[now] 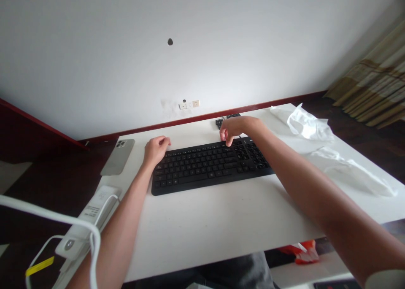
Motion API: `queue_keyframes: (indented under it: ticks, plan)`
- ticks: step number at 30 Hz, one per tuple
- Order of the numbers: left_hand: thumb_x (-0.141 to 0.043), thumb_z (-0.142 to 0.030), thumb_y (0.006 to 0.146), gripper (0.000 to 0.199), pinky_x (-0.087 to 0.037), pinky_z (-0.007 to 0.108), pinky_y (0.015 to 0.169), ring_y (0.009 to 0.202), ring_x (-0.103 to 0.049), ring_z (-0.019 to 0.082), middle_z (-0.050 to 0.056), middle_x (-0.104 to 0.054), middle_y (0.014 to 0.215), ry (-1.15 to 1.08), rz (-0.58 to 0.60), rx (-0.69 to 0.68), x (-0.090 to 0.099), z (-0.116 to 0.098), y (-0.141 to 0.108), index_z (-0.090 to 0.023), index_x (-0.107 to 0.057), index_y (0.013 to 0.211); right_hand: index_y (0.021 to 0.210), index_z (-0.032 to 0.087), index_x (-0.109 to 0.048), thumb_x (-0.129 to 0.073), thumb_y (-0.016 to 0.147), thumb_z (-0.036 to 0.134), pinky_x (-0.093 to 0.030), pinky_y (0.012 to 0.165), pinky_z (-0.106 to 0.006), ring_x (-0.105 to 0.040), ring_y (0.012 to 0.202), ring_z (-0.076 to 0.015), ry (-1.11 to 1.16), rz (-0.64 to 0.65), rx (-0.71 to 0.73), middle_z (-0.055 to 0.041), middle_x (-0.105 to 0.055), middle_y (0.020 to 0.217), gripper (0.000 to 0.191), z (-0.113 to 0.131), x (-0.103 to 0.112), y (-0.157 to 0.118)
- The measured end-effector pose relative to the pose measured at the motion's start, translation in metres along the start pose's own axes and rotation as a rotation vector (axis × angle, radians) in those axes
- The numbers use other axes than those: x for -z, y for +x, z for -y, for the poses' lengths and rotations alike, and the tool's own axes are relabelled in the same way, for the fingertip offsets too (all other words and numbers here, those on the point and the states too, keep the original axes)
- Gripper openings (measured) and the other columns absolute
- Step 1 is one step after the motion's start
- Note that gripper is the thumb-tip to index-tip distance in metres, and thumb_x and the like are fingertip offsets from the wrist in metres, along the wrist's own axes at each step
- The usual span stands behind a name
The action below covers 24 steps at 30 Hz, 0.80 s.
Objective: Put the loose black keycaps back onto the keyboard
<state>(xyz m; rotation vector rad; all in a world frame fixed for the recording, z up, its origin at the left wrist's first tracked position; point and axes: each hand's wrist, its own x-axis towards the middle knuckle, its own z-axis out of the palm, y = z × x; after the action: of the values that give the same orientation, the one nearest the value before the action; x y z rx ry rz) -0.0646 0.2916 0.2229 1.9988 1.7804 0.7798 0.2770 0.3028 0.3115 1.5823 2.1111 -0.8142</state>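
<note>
A black keyboard (pixel 202 164) lies slightly slanted on the white table (pixel 209 221). My left hand (pixel 155 149) rests at the keyboard's back left corner with its fingers curled together; whether anything is in them is hidden. My right hand (pixel 236 128) arches over the back edge, near the keys left of the number pad (pixel 248 153). Its fingers are bent and drawn together, tips pointing down at the keyboard; anything between them is too small to make out. Dark key-like pieces (pixel 219 122) lie just behind the right hand, partly covered by it.
A phone (pixel 117 156) lies face down at the table's left edge, near a white power strip (pixel 91 215) with looping white cables (pixel 72 219). Crumpled clear plastic (pixel 305 124) and another plastic piece (pixel 357 171) lie on the right. A wall (pixel 237 48) stands behind.
</note>
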Motion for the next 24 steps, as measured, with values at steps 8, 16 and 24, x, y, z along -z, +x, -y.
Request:
queue_keyframes:
  ticks: [8,16,24]
  plan:
    - [-0.051,-0.047,0.089,0.034,-0.037,0.029,0.064,0.065,-0.059,0.019,0.000,-0.066,0.064,-0.001,0.005,0.002,0.000,0.000,0.000,-0.024,-0.069,0.071,0.105,0.028,-0.079,-0.089,0.061,0.045,-0.051,0.078,-0.034,-0.069,0.101,-0.0303,0.025,-0.041,0.002,-0.0035,-0.078,0.105,0.049,-0.011,-0.005,0.005]
    - [-0.051,-0.045,0.089,0.034,-0.036,0.028,0.065,0.065,-0.058,0.018,-0.001,-0.065,0.064,0.005,0.010,-0.005,0.001,-0.001,-0.001,-0.024,-0.068,0.071,0.109,0.030,-0.077,-0.086,0.062,0.054,-0.051,0.079,-0.034,-0.069,0.101,-0.0281,0.064,-0.002,0.062,-0.0019,-0.077,0.111,0.054,-0.024,-0.005,0.003]
    - [-0.050,-0.046,0.090,0.035,-0.037,0.028,0.066,0.066,-0.060,0.019,0.000,-0.065,0.063,0.009,0.013,-0.018,0.001,0.000,-0.001,-0.024,-0.069,0.071,0.108,0.027,-0.078,-0.079,0.072,0.059,-0.050,0.075,-0.032,-0.070,0.093,-0.0254,0.098,0.017,0.161,-0.0039,-0.078,0.106,0.048,-0.016,-0.005,0.001]
